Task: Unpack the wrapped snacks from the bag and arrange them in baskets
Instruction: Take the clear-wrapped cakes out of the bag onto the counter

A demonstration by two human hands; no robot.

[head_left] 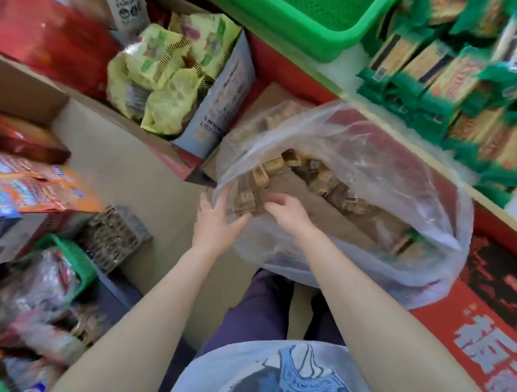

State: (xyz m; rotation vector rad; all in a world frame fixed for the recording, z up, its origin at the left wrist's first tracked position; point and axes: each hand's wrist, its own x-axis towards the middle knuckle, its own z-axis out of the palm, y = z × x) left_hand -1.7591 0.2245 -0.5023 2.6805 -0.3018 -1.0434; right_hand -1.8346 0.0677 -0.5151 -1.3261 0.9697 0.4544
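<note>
A large clear plastic bag (374, 160) lies open in front of me, with several small brown wrapped snacks (322, 178) inside. My left hand (216, 220) is at the bag's near rim, fingers spread and reaching in towards a brown snack (245, 201). My right hand (286, 211) is inside the bag's mouth, its fingers bent over the same cluster of snacks. Whether either hand holds a snack is blurred. An empty green basket (316, 26) sits on the shelf above the bag.
Green-and-gold snack packs (457, 86) fill the shelf at right. A carton of yellow-green packets (165, 72) stands at upper left. An open cardboard box (109, 144) and a green basket (68, 260) with wrapped goods lie left. A red carton (490, 346) sits right.
</note>
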